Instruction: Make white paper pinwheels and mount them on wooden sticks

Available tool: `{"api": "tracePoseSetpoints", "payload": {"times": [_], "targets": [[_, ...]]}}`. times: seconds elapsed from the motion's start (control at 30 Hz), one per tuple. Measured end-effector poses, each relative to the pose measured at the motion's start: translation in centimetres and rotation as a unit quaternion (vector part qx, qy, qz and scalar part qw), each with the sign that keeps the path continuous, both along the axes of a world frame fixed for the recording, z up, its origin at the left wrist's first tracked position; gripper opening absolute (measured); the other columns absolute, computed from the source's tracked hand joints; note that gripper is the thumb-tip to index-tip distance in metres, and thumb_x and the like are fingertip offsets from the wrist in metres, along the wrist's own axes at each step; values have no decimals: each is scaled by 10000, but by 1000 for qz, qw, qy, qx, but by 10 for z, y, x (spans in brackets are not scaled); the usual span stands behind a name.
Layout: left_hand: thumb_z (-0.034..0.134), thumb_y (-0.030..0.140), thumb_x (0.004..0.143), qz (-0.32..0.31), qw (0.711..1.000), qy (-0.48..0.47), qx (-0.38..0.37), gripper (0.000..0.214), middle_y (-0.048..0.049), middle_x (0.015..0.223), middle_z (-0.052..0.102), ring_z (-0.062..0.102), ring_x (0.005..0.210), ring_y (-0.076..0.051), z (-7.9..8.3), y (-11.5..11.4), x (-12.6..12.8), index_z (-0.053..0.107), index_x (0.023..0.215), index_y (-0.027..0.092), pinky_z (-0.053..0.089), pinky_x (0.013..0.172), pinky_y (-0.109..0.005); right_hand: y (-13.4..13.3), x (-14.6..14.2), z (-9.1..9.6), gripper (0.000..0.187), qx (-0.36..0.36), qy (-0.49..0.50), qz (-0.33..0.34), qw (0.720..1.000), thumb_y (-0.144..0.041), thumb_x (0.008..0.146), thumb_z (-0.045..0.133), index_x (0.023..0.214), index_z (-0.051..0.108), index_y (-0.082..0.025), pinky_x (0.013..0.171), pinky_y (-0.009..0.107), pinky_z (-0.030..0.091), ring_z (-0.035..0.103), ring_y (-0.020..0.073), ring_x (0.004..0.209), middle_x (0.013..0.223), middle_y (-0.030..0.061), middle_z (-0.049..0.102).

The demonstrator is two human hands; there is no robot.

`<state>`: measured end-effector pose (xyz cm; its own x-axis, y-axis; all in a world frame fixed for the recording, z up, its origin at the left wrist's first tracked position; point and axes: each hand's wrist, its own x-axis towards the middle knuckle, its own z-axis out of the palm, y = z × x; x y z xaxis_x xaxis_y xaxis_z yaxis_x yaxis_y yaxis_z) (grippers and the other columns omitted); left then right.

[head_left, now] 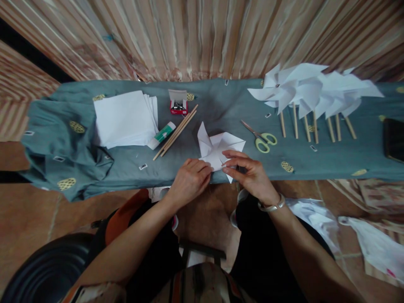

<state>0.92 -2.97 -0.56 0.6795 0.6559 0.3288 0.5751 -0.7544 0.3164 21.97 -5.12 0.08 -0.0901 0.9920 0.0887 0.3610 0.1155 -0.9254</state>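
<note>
A white paper pinwheel [217, 145], slit and partly folded, lies at the front edge of the table between my hands. One of its flaps stands up at the upper left. My left hand [194, 179] is closed on the paper's lower left edge, fingers pressed together. At the right side, my right hand [248, 172] pinches a flap between thumb and fingers; a silver bangle [272, 206] is on that wrist. Just right of the paper rest scissors [261, 138] with green handles, blades apart. Two or so wooden sticks [176, 132] lie to the left.
A stack of white paper [124, 120], a glue stick [161, 135] and an open red box of metal pins [179, 103] are on the left. Several pinwheels on sticks [311, 90] overlap at the right. A dark object [393, 139] sits at the far right. Plastic bags [375, 248] lie below.
</note>
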Motion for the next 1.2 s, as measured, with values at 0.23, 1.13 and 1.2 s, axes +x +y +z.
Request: {"api": "tracePoseSetpoints", "payload": {"times": [0.23,1.13,1.2], "targets": [[472,251,946,-6,1000,3,-28,218,-80,988,674,570,902,-207,0,1,1,653,1011,147,454,795,-349,5,-4,1,92,19,-68,7,997,-333,790,722,806,703,-244,1018,481,456,602,250,1151,1210,66,665],[484,208,913,-17,996,75,-45,268,-90,1055,591,491,950,-243,2,0,8,590,1157,170,401,764,-376,-25,2,9,112,118,-298,71,944,-230,902,549,891,660,-229,1065,511,417,474,283,1277,1410,64,522],[476,211,917,-18,996,73,-45,270,-92,1059,588,490,952,-244,1,0,8,590,1158,173,401,766,-379,-26,2,9,123,107,-287,69,949,-235,906,536,871,655,-232,1073,522,405,469,292,1280,1412,58,522]]}}
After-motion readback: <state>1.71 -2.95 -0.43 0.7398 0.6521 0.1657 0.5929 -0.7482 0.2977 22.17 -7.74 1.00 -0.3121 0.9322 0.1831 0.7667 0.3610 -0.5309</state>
